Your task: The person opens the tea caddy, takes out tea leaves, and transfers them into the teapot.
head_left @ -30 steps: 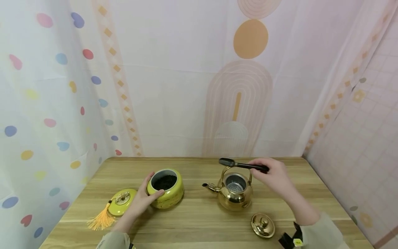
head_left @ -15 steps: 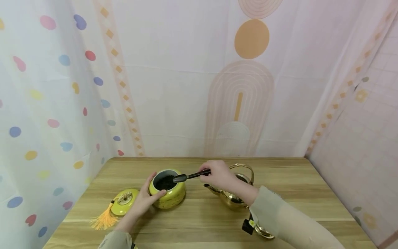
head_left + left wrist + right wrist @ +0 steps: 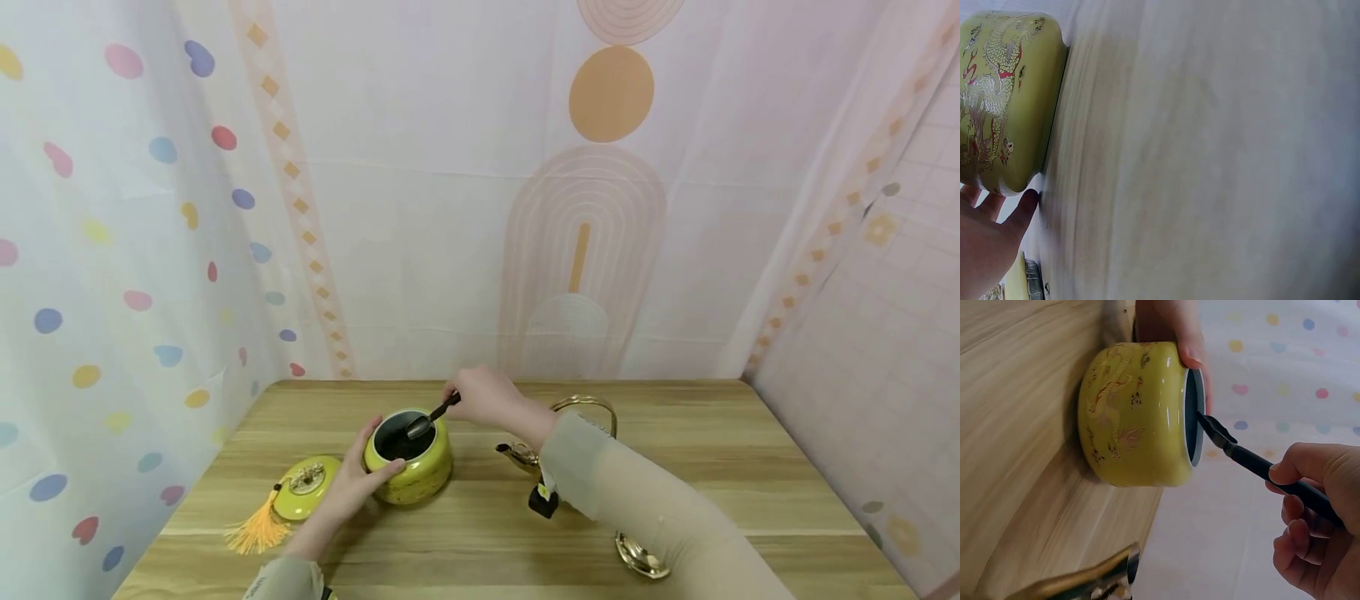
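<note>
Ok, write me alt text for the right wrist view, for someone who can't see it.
A right hand holds a black scoop, its tip at the mouth of a yellow jar that a left hand holds. The picture is turned sideways: wooden table at left, spotted curtain at right, gold spout at the bottom.

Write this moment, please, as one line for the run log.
left hand: holds yellow jar; right hand: holds black scoop, tip at jar mouth; yellow lid: off jar; gold kettle: partly hidden
</note>
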`<action>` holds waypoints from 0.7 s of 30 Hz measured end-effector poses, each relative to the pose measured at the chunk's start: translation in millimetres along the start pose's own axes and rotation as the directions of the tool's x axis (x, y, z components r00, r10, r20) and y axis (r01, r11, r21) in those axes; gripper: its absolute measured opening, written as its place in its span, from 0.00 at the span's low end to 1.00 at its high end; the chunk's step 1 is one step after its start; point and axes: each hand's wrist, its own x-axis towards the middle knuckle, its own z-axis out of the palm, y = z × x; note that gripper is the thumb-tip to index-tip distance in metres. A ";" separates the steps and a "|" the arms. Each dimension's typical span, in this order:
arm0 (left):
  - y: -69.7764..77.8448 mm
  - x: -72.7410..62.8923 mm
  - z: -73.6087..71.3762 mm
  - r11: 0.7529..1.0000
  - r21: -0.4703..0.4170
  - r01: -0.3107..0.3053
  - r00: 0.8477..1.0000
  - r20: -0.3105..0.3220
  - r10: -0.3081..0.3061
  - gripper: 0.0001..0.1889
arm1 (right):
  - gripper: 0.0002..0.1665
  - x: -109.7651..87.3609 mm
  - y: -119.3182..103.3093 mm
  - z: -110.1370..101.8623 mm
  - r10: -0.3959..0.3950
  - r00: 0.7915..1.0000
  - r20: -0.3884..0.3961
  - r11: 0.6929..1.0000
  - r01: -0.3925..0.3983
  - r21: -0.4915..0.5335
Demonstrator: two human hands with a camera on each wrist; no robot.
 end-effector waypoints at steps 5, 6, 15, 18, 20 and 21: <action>-8.4 1.3 2.8 1.000 -0.010 -0.003 1.000 0.005 0.003 0.45 | 0.06 11.9 -1.7 6.9 0.014 1.000 0.015 1.000 -0.014 0.008; -10.6 1.5 3.5 1.000 -0.011 -0.006 1.000 0.006 0.006 0.45 | 0.06 14.1 -1.8 8.6 0.015 1.000 0.015 1.000 -0.015 0.010; -19.2 -0.2 5.1 1.000 -0.013 -0.002 1.000 -0.005 0.002 0.45 | 0.09 28.6 -5.7 23.3 -0.006 0.999 0.048 0.997 0.010 -0.080; -19.9 -1.2 5.2 1.000 -0.004 0.005 1.000 -0.007 -0.005 0.45 | 0.09 30.9 -7.5 29.8 -0.009 0.998 0.068 0.991 0.017 -0.129; -19.6 -2.1 5.3 1.000 -0.006 0.010 1.000 -0.006 -0.010 0.45 | 0.09 32.0 -8.2 34.0 -0.004 0.997 0.079 0.990 0.015 -0.143; -19.5 -2.5 5.5 1.000 -0.008 0.014 1.000 -0.007 -0.014 0.45 | 0.09 32.2 -8.4 35.8 -0.002 0.997 0.082 0.989 0.014 -0.147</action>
